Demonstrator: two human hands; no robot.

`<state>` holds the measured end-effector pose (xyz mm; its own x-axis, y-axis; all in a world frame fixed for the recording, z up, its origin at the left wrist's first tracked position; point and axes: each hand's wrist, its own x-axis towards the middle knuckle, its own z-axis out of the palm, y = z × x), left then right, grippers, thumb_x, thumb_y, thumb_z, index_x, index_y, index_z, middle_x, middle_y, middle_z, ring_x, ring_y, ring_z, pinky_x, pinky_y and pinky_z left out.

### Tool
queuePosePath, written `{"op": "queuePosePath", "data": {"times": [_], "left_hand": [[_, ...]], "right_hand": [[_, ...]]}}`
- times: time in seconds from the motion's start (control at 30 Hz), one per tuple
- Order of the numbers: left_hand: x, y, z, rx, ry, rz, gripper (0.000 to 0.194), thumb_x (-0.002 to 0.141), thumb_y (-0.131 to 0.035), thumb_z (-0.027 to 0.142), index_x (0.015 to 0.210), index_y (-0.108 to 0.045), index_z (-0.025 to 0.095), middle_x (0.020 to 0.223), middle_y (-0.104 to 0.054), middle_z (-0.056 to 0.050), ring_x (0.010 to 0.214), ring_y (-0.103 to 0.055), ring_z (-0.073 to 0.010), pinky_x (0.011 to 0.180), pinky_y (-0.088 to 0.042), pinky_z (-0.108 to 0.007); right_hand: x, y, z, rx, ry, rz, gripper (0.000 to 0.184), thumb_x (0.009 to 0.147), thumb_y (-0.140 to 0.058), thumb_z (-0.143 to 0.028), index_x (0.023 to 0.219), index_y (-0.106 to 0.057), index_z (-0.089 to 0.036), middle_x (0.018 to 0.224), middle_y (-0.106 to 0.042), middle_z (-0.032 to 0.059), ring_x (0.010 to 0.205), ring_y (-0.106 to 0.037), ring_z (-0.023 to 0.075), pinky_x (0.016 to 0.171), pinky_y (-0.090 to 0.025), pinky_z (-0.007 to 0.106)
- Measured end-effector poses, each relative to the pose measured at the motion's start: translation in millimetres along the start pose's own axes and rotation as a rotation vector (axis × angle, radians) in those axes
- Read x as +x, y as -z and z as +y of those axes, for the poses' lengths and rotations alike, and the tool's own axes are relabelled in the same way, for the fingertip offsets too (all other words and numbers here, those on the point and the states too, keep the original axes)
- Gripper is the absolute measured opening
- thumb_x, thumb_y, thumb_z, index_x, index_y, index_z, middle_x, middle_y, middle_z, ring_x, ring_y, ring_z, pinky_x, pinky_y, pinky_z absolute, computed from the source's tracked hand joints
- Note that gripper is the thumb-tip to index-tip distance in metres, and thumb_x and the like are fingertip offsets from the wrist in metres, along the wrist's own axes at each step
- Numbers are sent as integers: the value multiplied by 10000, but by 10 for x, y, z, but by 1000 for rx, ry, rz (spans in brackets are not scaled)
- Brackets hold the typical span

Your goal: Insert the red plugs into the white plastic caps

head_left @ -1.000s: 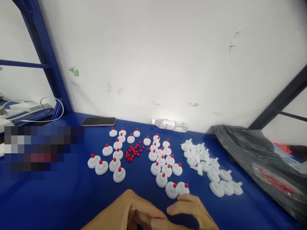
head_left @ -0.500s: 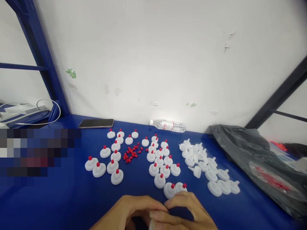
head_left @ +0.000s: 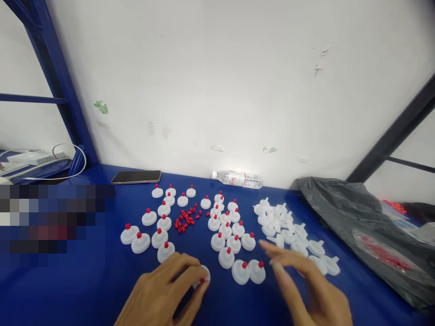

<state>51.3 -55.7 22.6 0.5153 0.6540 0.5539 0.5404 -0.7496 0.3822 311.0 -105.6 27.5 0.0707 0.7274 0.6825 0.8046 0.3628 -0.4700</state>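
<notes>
My left hand (head_left: pixel 163 290) is closed on a white spouted cap (head_left: pixel 205 273) with a red tip, low over the blue tabletop. My right hand (head_left: pixel 309 283), slightly blurred, reaches right with thumb and forefinger apart and nothing between them. Beside it lies a heap of white spouted caps (head_left: pixel 270 217) without red tips. Standing in rows at centre and left are several white caps with red tips (head_left: pixel 226 257). Between the rows is a scatter of small red tips (head_left: pixel 186 217).
A phone (head_left: pixel 136 176) lies at the back left. Against the wall rests a clear plastic bottle (head_left: pixel 238 178) on its side. A black plastic bag (head_left: pixel 340 213) covers the right edge, with a clear pouch of red pieces (head_left: pixel 385 256) on it. White cables (head_left: pixel 81 163) are at far left.
My hands were together at the front edge. They have parted: my left hand moved left and forward with a red-tipped cap, and my right hand moved right, towards the untipped caps.
</notes>
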Motion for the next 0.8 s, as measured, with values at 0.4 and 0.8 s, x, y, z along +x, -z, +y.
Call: {"op": "queuePosePath", "data": {"times": [0.4, 0.8], "left_hand": [[-24, 206, -284, 711, 251, -90, 450, 969, -300, 175, 1039, -739, 238, 1074, -732, -71, 939, -713, -250, 519, -562, -287], [342, 122, -199, 771, 194, -63, 289, 951, -469, 122, 1019, -744, 178, 1115, -651, -161, 1028, -572, -329, 597, -554, -329]], "right_hand": [[94, 55, 583, -465, 90, -6, 345, 1020, -439, -434, 1281, -617, -295, 1257, -704, 28, 1224, -600, 271, 1003, -500, 479], [68, 64, 656, -454, 71, -19, 413, 989, -457, -571, 1151, -691, -271, 1082, -748, 55, 1058, -682, 282, 867, -562, 458]]}}
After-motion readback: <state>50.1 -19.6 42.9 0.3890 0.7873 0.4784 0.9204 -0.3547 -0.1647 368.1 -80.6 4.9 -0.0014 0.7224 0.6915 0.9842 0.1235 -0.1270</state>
